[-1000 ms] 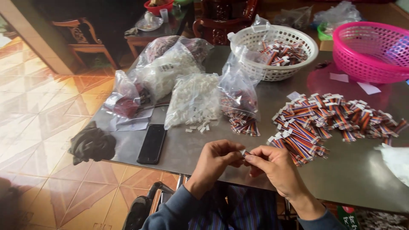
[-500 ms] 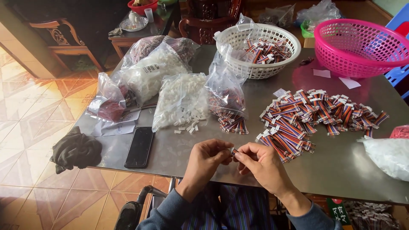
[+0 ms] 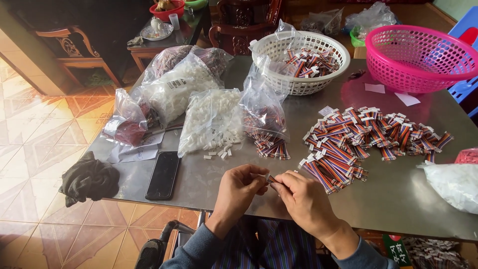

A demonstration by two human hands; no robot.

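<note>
Small striped ribbon-cable piece with a white plug (image 3: pixel 271 179), pinched between left hand (image 3: pixel 240 188) and right hand (image 3: pixel 302 198) over the near edge of the grey metal bench (image 3: pixel 393 199). Fingertips of both pressed together on it. Left of them, black phone (image 3: pixel 163 175) and dark crumpled cloth (image 3: pixel 89 178). Just beyond, heap of striped cables (image 3: pixel 366 135) to the right, clear bag of white plugs (image 3: pixel 211 121) in the middle. Far: white plastic basket (image 3: pixel 303 83), pink plastic basket (image 3: pixel 420 59).
</note>
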